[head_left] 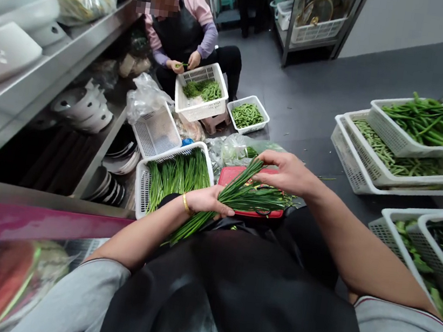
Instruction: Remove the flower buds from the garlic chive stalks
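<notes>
A bunch of long green chives (242, 193) lies across my lap, its stalks running down to the left. My left hand (211, 200), with a gold bracelet at the wrist, is wrapped round the middle of the bunch. With fingers and thumb pinched, my right hand (280, 171) holds some of the leaves near their upper end. Beneath the bunch sits a red tray (226, 175) with green scraps and part of a dark handle showing; the rest is covered. More chives (181, 174) stand in a white basket (142, 191) just left of my hands.
Opposite, a person (183, 25) handles green pieces over a white basket (200, 111). A small basket of cut beans (248, 115) rests on the floor. Stacked baskets of green peppers (427, 122) and beans stand right. Steel shelving (77, 49) with white dishes runs along the left.
</notes>
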Motion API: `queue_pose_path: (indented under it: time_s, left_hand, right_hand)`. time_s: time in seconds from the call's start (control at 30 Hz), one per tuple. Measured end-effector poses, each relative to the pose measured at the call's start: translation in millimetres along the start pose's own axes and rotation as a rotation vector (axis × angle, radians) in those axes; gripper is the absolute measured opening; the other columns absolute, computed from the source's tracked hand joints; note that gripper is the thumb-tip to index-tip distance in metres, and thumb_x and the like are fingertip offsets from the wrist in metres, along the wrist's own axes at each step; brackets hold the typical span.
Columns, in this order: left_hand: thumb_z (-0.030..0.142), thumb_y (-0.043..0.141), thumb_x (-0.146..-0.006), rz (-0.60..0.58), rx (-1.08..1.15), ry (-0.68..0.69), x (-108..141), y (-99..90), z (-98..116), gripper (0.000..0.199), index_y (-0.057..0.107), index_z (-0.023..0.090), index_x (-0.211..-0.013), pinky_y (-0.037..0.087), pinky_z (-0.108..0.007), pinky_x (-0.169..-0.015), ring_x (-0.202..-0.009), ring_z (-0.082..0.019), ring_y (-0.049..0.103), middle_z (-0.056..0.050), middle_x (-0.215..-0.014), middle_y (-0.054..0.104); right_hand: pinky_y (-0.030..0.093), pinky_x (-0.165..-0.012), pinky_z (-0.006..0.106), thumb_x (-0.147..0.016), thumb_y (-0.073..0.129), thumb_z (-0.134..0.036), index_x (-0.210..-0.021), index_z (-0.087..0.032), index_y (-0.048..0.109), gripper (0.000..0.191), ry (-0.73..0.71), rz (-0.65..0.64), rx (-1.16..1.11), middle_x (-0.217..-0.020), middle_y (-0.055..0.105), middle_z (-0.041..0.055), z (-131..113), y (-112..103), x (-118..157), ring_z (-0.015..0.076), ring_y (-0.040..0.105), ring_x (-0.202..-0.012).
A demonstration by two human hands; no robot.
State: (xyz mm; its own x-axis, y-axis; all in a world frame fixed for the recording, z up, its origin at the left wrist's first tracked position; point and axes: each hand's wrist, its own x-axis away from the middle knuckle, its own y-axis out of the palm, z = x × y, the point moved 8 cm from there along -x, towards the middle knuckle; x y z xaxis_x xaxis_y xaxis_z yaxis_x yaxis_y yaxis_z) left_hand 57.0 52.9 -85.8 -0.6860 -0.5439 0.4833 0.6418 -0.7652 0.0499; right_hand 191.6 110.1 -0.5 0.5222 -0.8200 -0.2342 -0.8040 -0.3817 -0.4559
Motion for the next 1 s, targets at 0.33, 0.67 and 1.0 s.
queue_pose_path:
  time_s: [0.33, 0.67, 1.0]
  left_hand:
    - [0.051, 0.082, -0.059, -0.022, 0.195, 0.041, -8.0, 10.6, -0.8, 0.049, 0.058, 0.011, -0.076, 0.042, -0.02, -0.041, -0.042, -0.01, 0.053, 0.001, -0.052, 0.058]
    - [0.042, 0.084, -0.056, 0.078, 0.154, -0.002, 3.2, 0.9, -11.7, 0.043, 0.059, 0.011, -0.071, 0.045, -0.021, -0.043, -0.045, -0.01, 0.052, 0.001, -0.051, 0.057]
    - [0.042, 0.084, -0.055, -0.036, 0.117, 0.036, 9.2, 9.4, -8.7, 0.04, 0.058, 0.012, -0.06, 0.044, -0.02, -0.042, -0.042, -0.008, 0.051, 0.001, -0.049, 0.056]
  right_hand:
    - [0.045, -0.064, 0.027, -0.071, 0.066, -0.035, -0.071, -0.017, 0.068, 0.018, 0.069, 0.205, -0.223, -0.07, 0.066, 0.0017, 20.1, -1.5, 24.5, 0.0139, 0.057, -0.066]
    - [0.043, -0.081, 0.038, -0.077, 0.055, -0.026, -0.078, -0.02, 0.067, 0.014, -0.11, 0.233, 0.37, -0.082, 0.064, 0.006, 4.5, 14.1, 36.6, 0.0201, 0.057, -0.079]
    - [0.047, -0.076, 0.039, -0.072, 0.05, -0.033, -0.061, -0.021, 0.051, 0.016, 0.105, 0.445, -0.25, -0.07, 0.059, 0.0037, 24.1, 13.1, 33.3, 0.0194, 0.057, -0.072]
